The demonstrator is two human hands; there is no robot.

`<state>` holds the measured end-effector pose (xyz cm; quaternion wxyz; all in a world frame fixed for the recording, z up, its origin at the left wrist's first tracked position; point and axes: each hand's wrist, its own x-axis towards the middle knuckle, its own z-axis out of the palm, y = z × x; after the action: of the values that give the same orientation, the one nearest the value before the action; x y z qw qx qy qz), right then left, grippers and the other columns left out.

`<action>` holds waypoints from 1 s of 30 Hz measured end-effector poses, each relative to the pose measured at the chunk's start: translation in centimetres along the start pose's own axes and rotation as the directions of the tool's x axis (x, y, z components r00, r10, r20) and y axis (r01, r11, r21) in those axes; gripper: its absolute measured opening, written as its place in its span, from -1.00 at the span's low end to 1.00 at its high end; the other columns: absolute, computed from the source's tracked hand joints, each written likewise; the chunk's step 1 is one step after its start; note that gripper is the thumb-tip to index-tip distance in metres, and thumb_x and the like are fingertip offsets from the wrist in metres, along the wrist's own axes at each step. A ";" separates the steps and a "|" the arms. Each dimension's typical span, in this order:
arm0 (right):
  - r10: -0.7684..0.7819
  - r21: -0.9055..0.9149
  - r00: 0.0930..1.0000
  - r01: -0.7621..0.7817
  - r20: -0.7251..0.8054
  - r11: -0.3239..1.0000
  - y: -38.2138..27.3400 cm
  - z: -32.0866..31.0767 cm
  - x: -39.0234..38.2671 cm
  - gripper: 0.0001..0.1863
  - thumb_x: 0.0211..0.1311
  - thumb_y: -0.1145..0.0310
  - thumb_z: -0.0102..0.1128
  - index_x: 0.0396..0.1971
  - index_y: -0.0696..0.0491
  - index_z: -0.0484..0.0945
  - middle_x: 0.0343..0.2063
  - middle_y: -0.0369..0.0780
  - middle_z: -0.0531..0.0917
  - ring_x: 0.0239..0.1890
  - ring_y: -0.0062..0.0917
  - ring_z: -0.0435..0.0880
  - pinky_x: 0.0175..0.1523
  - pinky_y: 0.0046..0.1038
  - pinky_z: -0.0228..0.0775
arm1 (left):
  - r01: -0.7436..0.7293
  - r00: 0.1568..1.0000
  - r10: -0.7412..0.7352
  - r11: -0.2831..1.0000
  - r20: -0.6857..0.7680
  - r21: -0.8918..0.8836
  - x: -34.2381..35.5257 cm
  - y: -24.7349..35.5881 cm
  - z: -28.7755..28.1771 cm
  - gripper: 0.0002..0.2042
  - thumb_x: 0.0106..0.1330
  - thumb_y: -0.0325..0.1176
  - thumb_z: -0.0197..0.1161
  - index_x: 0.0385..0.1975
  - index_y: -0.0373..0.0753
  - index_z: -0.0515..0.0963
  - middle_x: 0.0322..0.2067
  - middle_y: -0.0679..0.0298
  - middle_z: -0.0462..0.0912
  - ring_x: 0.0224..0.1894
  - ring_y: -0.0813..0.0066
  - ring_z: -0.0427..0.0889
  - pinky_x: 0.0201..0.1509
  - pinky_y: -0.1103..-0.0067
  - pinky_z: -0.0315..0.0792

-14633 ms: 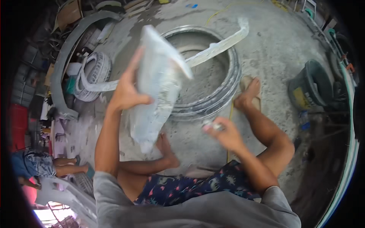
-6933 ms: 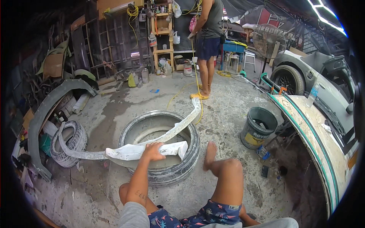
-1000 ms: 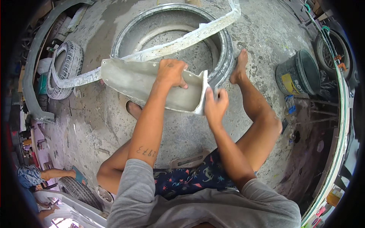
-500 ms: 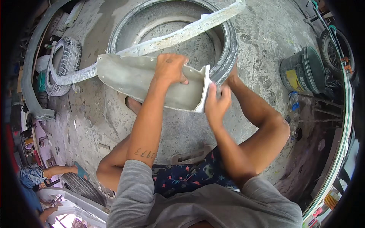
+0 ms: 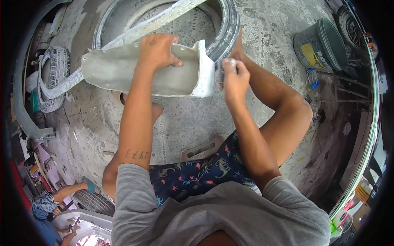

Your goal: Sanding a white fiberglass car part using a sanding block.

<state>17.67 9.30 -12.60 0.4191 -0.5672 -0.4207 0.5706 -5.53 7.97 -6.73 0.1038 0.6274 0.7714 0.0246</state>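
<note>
Since half a second ago almost nothing has shifted: the left hand [image 5: 158, 50] still presses on the grey body panel [image 5: 135, 76], and the right hand [image 5: 232, 78] has stayed at the panel's right end, perhaps a touch higher against the edge.

The panel is a long, curved grey piece, dusty and pale at its right end, held in front of the person above the concrete floor [image 5: 184, 123]. Its long axis runs left to right across the view, with the far left end reaching toward the small tyre [image 5: 53, 78] and the right end turned up into a whitish flange. Behind it lies the big tyre [image 5: 223, 28], with a long pale trim strip [image 5: 156, 22] laid across its opening.

The left hand lies flat over the panel's upper edge, fingers curled over the rim and thumb spread along the face, steadying it. The right hand is closed around a small grey block (it looks like a sanding pad [image 5: 225, 67], though it is mostly hidden) and holds it against the flange at the right end. So the working edge lies just left of the right hand, touching the pad, and the right hand is the nearer one to it.

A dark bucket [image 5: 320, 45] stands well apart on the right. Another person [image 5: 49, 205] crouches at lower left.
</note>
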 end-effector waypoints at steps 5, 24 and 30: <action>-0.366 -0.242 0.929 0.369 0.060 0.897 2.4 0.3 -4.3 -0.78 0.28 0.39 0.39 -0.42 0.18 0.53 -0.45 -0.32 0.50 -0.42 -0.64 0.40 -0.31 -0.50 0.27 | -0.037 0.998 0.036 0.999 -0.048 -0.017 -0.5 0.1 0.2 -0.28 -0.29 -0.05 0.71 0.01 -0.12 0.69 -0.05 0.17 0.76 0.08 0.17 0.69 0.17 0.28 0.45; -0.446 -0.369 0.891 0.444 0.084 0.817 2.6 1.8 -2.7 -0.81 0.20 0.44 0.35 -0.38 0.22 0.52 -0.33 -0.04 0.57 -0.26 -0.25 0.56 -0.10 -0.25 0.40 | -0.010 1.000 0.010 0.999 0.000 -0.052 -0.2 -0.2 0.0 -0.37 -0.33 -0.12 0.72 -0.13 -0.14 0.70 -0.19 0.15 0.77 -0.03 0.11 0.72 0.08 0.27 0.46; -0.480 -0.250 0.873 0.486 0.089 0.838 0.5 2.6 1.0 -0.81 0.29 0.44 0.29 -0.20 0.24 0.58 -0.16 -0.05 0.69 -0.10 -0.37 0.63 0.09 -0.34 0.44 | -0.008 1.000 0.008 0.999 -0.001 -0.046 0.2 0.7 -1.1 -0.38 -0.35 -0.13 0.73 -0.17 -0.15 0.69 -0.21 0.15 0.77 -0.01 0.12 0.72 0.05 0.26 0.45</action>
<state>15.06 10.08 -13.31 0.4652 -0.4870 -0.6269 0.3917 -5.07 8.41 -5.56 0.1177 0.6277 0.7683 0.0428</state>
